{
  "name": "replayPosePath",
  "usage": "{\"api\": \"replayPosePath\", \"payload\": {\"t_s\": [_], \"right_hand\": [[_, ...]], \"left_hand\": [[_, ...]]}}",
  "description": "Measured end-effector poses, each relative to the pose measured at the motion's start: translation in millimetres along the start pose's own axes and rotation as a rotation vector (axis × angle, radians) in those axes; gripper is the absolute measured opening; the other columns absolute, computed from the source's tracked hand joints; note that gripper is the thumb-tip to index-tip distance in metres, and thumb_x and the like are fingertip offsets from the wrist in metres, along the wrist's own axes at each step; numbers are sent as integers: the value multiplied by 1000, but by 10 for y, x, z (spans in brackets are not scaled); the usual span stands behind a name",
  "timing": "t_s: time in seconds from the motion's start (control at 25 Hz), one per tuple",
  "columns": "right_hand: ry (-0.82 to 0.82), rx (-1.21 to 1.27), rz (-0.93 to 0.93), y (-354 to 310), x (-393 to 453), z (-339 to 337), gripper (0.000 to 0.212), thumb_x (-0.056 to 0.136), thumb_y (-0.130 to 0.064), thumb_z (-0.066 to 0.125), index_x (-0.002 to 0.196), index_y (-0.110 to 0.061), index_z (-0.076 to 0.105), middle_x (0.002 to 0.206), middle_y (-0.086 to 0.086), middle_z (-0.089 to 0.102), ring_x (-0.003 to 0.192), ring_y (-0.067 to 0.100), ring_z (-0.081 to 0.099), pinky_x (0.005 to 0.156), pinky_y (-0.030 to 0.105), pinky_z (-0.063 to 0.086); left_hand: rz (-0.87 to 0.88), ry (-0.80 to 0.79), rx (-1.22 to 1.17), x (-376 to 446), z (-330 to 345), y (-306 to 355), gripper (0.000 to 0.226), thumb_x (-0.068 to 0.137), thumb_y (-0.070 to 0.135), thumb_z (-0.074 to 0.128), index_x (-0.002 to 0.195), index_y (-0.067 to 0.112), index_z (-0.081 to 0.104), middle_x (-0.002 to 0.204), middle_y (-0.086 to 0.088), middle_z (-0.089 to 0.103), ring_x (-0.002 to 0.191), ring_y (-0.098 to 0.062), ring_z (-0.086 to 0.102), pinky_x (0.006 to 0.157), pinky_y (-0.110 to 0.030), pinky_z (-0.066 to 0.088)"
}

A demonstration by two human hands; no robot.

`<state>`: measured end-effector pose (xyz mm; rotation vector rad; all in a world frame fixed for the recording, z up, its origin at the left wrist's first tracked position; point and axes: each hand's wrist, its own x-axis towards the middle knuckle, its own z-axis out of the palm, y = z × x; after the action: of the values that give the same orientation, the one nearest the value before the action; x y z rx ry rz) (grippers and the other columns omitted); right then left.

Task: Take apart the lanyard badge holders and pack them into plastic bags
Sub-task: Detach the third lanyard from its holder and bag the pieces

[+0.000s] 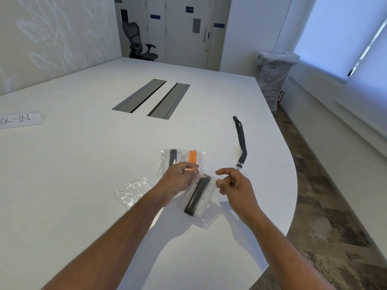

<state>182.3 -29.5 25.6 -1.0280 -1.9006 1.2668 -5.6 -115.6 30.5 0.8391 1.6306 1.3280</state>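
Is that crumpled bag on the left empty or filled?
Empty. The crumpled bag lies see-through on the table, with no strap inside.

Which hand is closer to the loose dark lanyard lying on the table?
The right hand. It hovers just beside the lanyard's metal clip end, while the left hand is farther off, over the bags.

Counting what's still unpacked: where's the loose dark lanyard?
The loose dark lanyard lies unbagged on the white table, to the right, beyond the right hand.
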Motion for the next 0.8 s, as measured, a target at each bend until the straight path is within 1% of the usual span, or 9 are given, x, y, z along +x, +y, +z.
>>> {"api": "replayPosePath", "payload": {"t_s": [0.08,0.12,0.24,0.28,0.36,0.44,0.6,0.72,0.8], "right_hand": [[49,61,18,-5,21,6,21,97,-7,67,104,-26,70,68,-3,66,64,7,61,77,30,56],[75,95,28,-9,37,12,21,96,-6,67,104,-24,70,69,-1,67,65,8,61,77,31,56],[128,152,48,-21,91,59,19,95,-5,66,104,-21,70,72,2,67,66,11,61,76,32,56],[135,159,48,-27,102,77,19,95,-5,65,104,-21,70,73,3,68,67,12,61,77,33,56],[132,173,50,-28,115,112,20,96,-4,63,104,-20,69,80,4,74,70,14,65,76,34,57],[119,197,68,-11,117,132,21,97,-3,59,108,-19,68,89,4,78,76,17,71,75,33,57],[121,171,96,81,102,120,22,100,-5,54,113,-17,67,99,3,77,82,18,74,75,31,59],[124,188,132,122,82,107,23,101,-3,51,114,-15,66,100,4,76,81,17,73,63,22,58],[124,202,147,146,64,114,22,102,-2,51,114,-13,66,99,6,75,80,18,71,58,19,57]], "left_hand": [[-71,-79,120,-10,-54,-28,35,89,49,72,113,24,69,95,1,70,84,-16,61,80,-35,51],[-84,-115,168,-22,-65,-38,39,86,49,74,115,23,67,95,1,70,86,-16,61,79,-34,50],[-75,-164,232,-32,-89,-63,35,91,14,73,124,17,62,80,2,61,73,-14,56,70,-27,49],[-67,-158,228,-35,-106,-56,36,90,4,71,123,17,62,76,2,61,70,-14,55,67,-26,48],[-43,-121,198,-19,-161,-48,39,88,-7,68,114,22,63,69,7,65,67,-13,58,63,-24,47],[-12,-45,151,2,-235,-40,40,88,-8,68,109,25,64,69,8,66,64,-11,60,60,-22,48],[33,209,97,113,-468,-44,34,87,-6,66,110,17,70,85,-5,68,67,-16,60,64,-25,51],[16,398,20,214,-658,-51,28,85,-1,64,102,20,71,87,-6,72,66,-18,62,68,-31,55],[15,504,-33,283,-773,-76,26,85,-1,63,97,21,69,84,-5,70,62,-18,58,58,-26,51]]}}
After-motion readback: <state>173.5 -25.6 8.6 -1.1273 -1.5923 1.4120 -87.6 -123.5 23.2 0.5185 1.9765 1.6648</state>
